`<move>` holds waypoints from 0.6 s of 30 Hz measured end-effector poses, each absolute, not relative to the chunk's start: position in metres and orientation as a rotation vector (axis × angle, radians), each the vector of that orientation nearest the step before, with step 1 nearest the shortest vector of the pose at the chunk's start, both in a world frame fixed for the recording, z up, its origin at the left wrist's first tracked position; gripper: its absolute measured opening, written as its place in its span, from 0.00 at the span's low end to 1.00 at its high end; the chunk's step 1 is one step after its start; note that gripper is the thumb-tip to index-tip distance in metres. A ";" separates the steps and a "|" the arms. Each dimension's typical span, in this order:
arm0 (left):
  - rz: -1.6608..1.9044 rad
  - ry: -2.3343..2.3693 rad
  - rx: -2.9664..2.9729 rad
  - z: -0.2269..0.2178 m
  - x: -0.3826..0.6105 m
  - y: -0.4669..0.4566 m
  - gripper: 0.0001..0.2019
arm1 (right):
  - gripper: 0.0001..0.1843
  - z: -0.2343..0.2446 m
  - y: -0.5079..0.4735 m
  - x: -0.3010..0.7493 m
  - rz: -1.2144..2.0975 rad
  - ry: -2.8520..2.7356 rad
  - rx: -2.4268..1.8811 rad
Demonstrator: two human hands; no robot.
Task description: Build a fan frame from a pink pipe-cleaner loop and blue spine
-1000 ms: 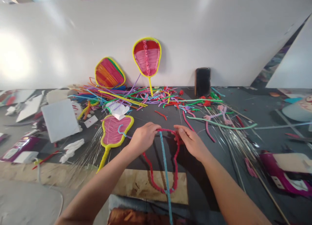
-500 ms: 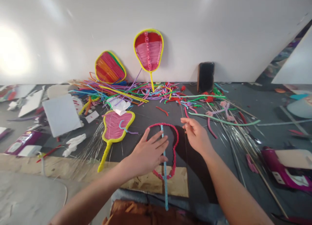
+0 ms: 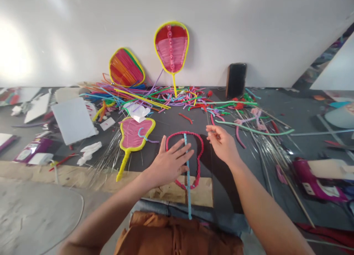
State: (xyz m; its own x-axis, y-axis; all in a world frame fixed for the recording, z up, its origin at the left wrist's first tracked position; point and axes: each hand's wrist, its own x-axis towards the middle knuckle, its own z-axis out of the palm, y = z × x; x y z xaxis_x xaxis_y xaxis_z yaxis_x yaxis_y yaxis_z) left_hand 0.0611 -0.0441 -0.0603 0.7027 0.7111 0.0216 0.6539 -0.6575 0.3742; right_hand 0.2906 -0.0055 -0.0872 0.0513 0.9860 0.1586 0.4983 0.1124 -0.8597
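A red pipe-cleaner loop (image 3: 199, 152) shaped like a fan frame lies on the dark table (image 3: 290, 118), with a light blue pipe cleaner (image 3: 188, 188) running down its middle as a stem. My left hand (image 3: 170, 163) lies flat over the loop's left half, fingers spread. My right hand (image 3: 222, 142) hovers just right of the loop's top, fingers pinched on a thin, nearly invisible thread. A finished pink fan with a yellow rim (image 3: 134, 135) lies to the left.
Two finished fans (image 3: 172, 45) (image 3: 125, 67) lean on the white wall above a heap of coloured pipe cleaners (image 3: 166, 100). A black phone (image 3: 236, 80) stands against the wall. White foam sheets (image 3: 74, 119) lie left, silver wires (image 3: 265, 148) and purple packets (image 3: 318, 181) right.
Both hands let go of the loop's top, which they pinched a second ago. The left hand flattened onto the loop; the right drew aside to the right.
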 end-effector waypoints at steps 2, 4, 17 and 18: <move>0.331 1.193 2.589 -0.054 0.055 -0.044 0.22 | 0.14 -0.071 -0.015 0.290 0.674 -1.629 -1.537; 0.443 1.335 2.578 -0.049 0.044 -0.045 0.21 | 0.10 -0.051 -0.034 0.285 0.616 -1.873 -1.605; 0.877 1.540 2.017 -0.070 0.001 -0.094 0.11 | 0.11 -0.084 -0.147 0.231 0.554 -2.383 -1.939; 0.859 1.526 1.921 -0.071 0.002 -0.099 0.10 | 0.11 -0.084 -0.145 0.231 0.592 -2.325 -1.930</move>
